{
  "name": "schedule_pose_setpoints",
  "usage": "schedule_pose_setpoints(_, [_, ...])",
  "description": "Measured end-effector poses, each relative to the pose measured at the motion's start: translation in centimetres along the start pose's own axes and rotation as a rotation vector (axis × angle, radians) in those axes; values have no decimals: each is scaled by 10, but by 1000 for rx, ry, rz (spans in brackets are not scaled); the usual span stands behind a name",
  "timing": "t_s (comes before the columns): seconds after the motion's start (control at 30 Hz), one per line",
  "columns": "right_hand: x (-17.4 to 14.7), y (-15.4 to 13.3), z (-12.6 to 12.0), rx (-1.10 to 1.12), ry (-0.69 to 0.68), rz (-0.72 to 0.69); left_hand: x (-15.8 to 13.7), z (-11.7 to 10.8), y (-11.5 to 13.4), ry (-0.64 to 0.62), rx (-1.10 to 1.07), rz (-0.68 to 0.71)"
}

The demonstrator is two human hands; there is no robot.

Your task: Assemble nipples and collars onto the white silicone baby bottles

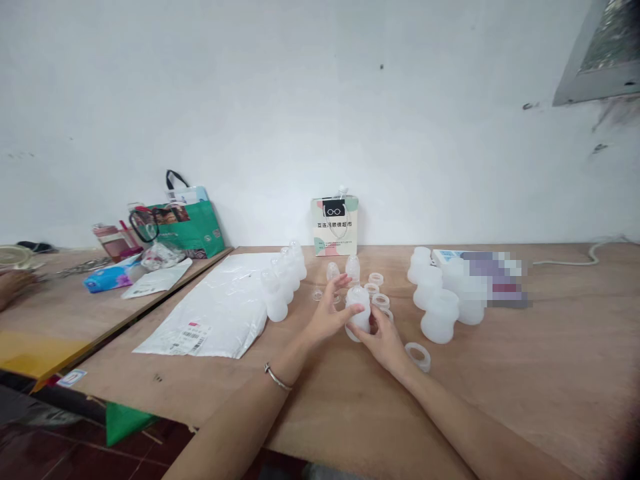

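Both hands are around one white translucent baby bottle point(361, 308) with a clear domed top, upright over the table. My left hand point(327, 317) has its thumb across the bottle's upper front, its fingers raised by the top. My right hand point(384, 341) grips the lower body from the right. Several white rings point(381, 301) lie just beyond my right hand, and a single ring point(418, 357) is beside that wrist. Behind the left fingers stand clear domed caps point(353, 265). A row of domed bottles point(277, 303) is on the left; several open-topped bottles point(440, 320) stand on the right.
A white plastic mailer point(215, 303) lies left on the wooden table point(540, 387). A paper bag point(335, 230) stands against the wall. At the far left are a green bag point(200, 230), a blue tissue pack point(113, 275) and another person's hand point(15, 285). A pixelated box point(500, 273) lies right.
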State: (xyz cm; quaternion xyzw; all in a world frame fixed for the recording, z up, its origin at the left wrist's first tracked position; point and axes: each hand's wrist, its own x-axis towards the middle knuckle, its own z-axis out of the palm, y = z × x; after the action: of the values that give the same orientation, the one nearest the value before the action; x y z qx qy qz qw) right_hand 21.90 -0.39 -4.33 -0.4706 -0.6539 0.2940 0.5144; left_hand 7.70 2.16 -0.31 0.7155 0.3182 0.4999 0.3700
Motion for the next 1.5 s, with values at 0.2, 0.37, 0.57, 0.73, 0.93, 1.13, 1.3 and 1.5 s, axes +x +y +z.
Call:
schedule_pose_setpoints(0.2, [-1, 1, 0, -33, 2, 44, 2, -13, -4, 28, -9, -37])
schedule_pose_setpoints(0.37, [-1, 0, 0, 7, -1, 18, 1, -5, -6, -25, 55, -14])
schedule_pose_setpoints(0.57, [-2, 1, -1, -4, -2, 13, 2, -12, -5, 103, 51, -34])
schedule_pose_setpoints(0.73, [-2, -2, -2, -40, -10, 13, -1, -5, 1, -18, 140, 0])
schedule_pose_setpoints(0.93, [-2, -2, -2, -37, -2, 14, -2, -7, 3, 43, 141, -47])
schedule_pose_setpoints(1.13, [-3, -2, -3, -31, -2, -10, -4, 7, 8, 84, 193, -4])
schedule_pose_setpoints(1.3, [-4, -11, -6, 43, -58, 28, -3, 5, 14, 12, 71, -94])
schedule_pose_setpoints(1.5, [-4, -11, -12, 191, -221, 37, -7, -5, 27, -148, -113, -89])
